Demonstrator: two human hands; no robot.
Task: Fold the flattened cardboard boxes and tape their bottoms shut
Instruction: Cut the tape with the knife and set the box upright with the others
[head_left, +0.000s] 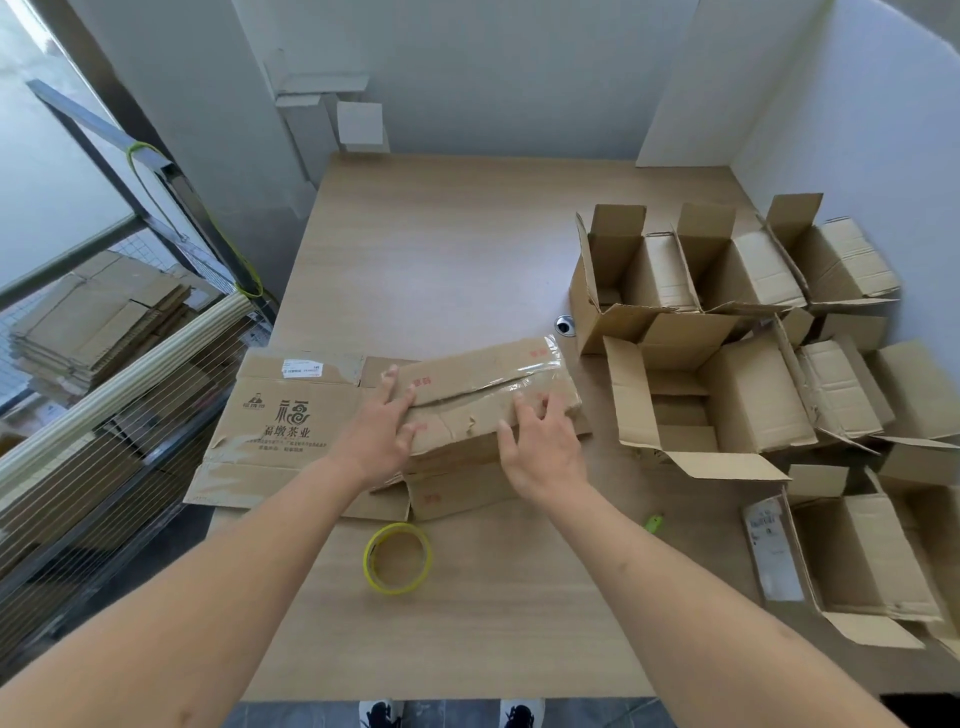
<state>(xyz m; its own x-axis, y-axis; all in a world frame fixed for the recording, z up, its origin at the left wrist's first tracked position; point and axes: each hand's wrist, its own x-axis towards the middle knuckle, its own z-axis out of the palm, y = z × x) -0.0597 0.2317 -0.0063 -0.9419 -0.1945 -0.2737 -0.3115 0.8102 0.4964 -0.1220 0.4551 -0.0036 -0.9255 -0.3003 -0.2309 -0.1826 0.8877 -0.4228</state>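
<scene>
At the centre of the wooden surface (467, 249), a folded cardboard box (483, 400) lies on a flattened printed box (280, 415), its bottom flaps uppermost with clear tape across the seam. Left hand (382, 434): fingers (389, 382) nearly straight and spread, pressing the box's left end. Right hand (543, 447): fingers (522, 410) relaxed, slightly bent, resting on the near flap, gripping nothing. A yellow tape roll (397, 558) lies nearer the person; assembled open boxes (727, 322) stand to the right.
</scene>
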